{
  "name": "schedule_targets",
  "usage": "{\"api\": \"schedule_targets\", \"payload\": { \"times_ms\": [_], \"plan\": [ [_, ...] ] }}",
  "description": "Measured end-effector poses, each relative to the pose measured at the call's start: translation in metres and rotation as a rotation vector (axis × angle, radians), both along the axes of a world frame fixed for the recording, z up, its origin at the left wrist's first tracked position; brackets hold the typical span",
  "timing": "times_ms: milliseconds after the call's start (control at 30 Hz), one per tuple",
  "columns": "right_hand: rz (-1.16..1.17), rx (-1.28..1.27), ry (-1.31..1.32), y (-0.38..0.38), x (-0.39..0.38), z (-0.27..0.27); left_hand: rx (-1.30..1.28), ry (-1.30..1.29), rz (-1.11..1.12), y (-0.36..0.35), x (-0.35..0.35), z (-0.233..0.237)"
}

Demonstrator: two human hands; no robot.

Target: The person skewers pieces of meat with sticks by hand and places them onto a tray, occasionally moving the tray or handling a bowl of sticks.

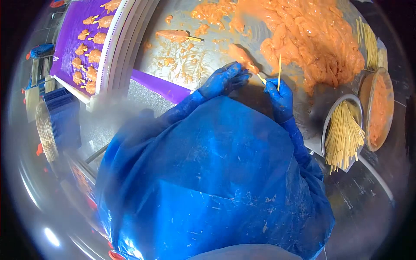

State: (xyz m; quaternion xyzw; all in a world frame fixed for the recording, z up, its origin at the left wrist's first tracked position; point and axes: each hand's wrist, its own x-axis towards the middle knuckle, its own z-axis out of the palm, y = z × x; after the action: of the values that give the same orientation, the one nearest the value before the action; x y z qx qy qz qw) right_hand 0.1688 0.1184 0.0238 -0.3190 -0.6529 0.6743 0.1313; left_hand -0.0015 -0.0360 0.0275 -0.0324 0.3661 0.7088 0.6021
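My right hand [279, 97], in a blue glove, is closed around a bare wooden skewer [279, 67] that points up. At its fingertips is the stick end of a skewered piece of orange marinated meat [241, 56], which slants up and left over the metal table. My left hand [223, 81], also gloved in blue, is just left and below this piece. Its fingers stretch out to the right with nothing visible in them. Farther left on the table lies another skewered meat piece [173, 35], its stick pointing right.
A large heap of marinated meat [307, 39] covers the table's right part. Bundled skewers fill a metal container [326, 130] at right, beside a bowl [368, 141] of orange marinade. More skewers [369, 45] lie behind. At left, a purple-lined tray [65, 56] holds several skewered pieces.
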Motion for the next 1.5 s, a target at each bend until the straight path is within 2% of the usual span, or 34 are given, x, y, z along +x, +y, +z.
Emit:
{"api": "schedule_targets", "payload": {
  "times_ms": [33, 67, 133, 200, 267, 467, 567, 633, 667, 733, 833, 933, 1033, 1167, 1367, 1433, 1500],
  "plan": [
    [0.000, 0.111, 0.025, -0.003, -0.003, 0.002, 0.003, 0.002, 0.000, 0.008, -0.002, -0.011],
    [-0.002, 0.113, 0.025, -0.008, -0.005, 0.003, 0.109, 0.034, -0.007, 0.016, -0.002, -0.017],
    [0.013, 0.342, -0.016, -0.013, -0.010, 0.005, 0.222, 0.065, -0.018, 0.024, 0.003, -0.027],
    [0.016, 0.345, -0.031, -0.014, -0.010, 0.008, 0.004, 0.241, 0.062, 0.031, 0.013, 0.016],
    [0.023, 0.344, -0.041, -0.015, -0.010, 0.010, 0.033, 0.256, 0.064, 0.033, 0.012, 0.016],
    [0.021, 0.162, 0.023, -0.013, -0.013, 0.006, 0.075, 0.233, 0.053, 0.032, 0.006, 0.020],
    [0.046, 0.023, 0.120, -0.012, -0.013, -0.002, 0.104, 0.234, 0.054, 0.032, 0.003, 0.018],
    [0.095, -0.156, 0.164, -0.011, -0.013, -0.006, 0.119, 0.252, 0.056, 0.031, 0.002, 0.017],
    [0.097, -0.157, 0.164, -0.010, -0.012, -0.005, 0.126, 0.257, 0.040, 0.031, 0.001, 0.016],
    [0.140, -0.320, 0.063, -0.006, -0.011, -0.002, 0.132, 0.265, 0.023, 0.032, -0.004, 0.016],
    [0.091, -0.299, 0.074, -0.011, -0.011, 0.006, 0.087, 0.271, 0.000, 0.030, -0.018, 0.015],
    [0.107, -0.278, 0.151, -0.015, -0.011, 0.002, 0.199, 0.192, 0.129, 0.028, -0.033, 0.016],
    [0.132, -0.215, 0.186, -0.015, -0.012, -0.002, 0.144, 0.299, 0.201, 0.031, -0.040, 0.021],
    [0.150, -0.150, 0.096, -0.015, -0.012, 0.002, 0.124, 0.318, 0.220, 0.034, -0.041, 0.021],
    [0.189, -0.298, 0.129, -0.013, -0.011, 0.001, 0.073, 0.252, 0.147, 0.034, -0.056, 0.027],
    [0.190, -0.307, 0.148, -0.013, -0.010, 0.001, 0.003, 0.409, 0.035, 0.033, -0.069, 0.024],
    [0.165, -0.296, 0.097, -0.014, -0.010, 0.004, -0.026, 0.451, -0.013, 0.034, -0.077, 0.029]
  ]
}}
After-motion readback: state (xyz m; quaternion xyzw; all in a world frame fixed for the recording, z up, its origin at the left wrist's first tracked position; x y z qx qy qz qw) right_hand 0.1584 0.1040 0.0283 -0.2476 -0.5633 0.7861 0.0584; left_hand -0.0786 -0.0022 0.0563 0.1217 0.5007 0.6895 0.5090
